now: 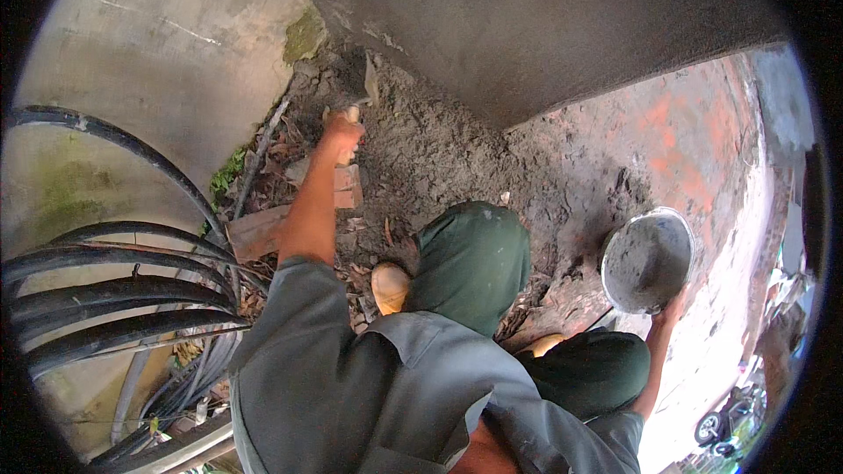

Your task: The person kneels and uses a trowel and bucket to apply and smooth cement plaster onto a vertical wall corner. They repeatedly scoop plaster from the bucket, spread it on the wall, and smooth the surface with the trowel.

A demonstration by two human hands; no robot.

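My left hand (343, 133) is closed round the handle of a trowel (371, 80), out at the end of the stretched left arm. The trowel's blade stands on edge against rough, wet-looking grey mortar (430, 144), close to the corner where two walls meet. Low on the right, my right hand (671, 309) grips the near rim of a round bowl (616, 244). Grey mortar coats the inside of this bowl, which is tipped toward me. The fingers under the bowl are partly hidden.
A smooth grey rendered wall (527, 26) rises ahead, and a stained wall (167, 61) stands at the left. Thick black cables (114, 289) curve in from the left. Bricks (347, 187) and dry leaves lie beside my left forearm. My shoe (390, 288) is close by.
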